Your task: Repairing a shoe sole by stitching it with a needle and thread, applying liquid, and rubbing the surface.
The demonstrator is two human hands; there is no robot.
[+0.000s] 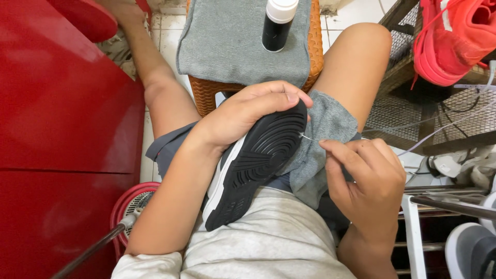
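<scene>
A shoe with a black ribbed sole and a white side lies sole-up across my lap. My left hand grips it around the toe end, thumb over the sole's edge. My right hand is just right of the shoe, fingertips pinched on a thin needle that meets the sole's edge near the toe. A pale thread runs from there off to the right. A grey cloth lies on my right thigh under the shoe.
A brown wicker stool stands in front of my knees, covered by a grey towel with a black bottle with a white cap on it. A red cabinet is at left, a red shoe on a wire rack at upper right.
</scene>
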